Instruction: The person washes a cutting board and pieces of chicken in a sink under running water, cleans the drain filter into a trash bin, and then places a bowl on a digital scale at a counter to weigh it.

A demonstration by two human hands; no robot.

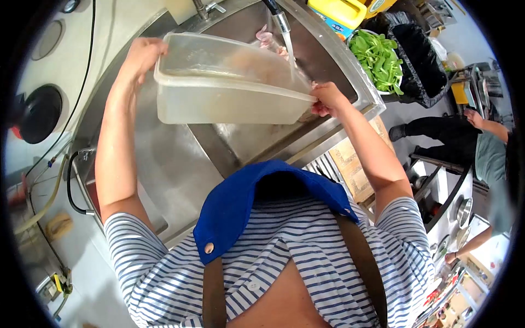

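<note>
Step in hand, my read: two-handed handling of the tub (pixel 229 104) over the sink (pixel 373 104). Left hand (pixel 143 56) is closed on the tub's left end near the far corner; right hand (pixel 329 99) is closed on its right end at the rim. Tub is held up, spanning the divider between the two basins, tilted, long sides running roughly left to right. Can't tell whether anything is in it; the wall is cloudy. Tap (pixel 280 23) is running at the far edge of the right basin. Stream comes down by the tub's far rim; can't tell if it lands inside or just behind. Raw meat (pixel 265 38) lies in that basin's far part, partly hidden by the tub. Greens (pixel 377 60) sit in a bowl just off the sink's right edge; black bin liner (pixel 421 54) beyond. Co-worker (pixel 491 156) is well apart, far right. Any move from here calls for both grips kept firm and in step: wet plastic could slip, uneven lift would twist it. Mind the tap neck and the meat.
</note>
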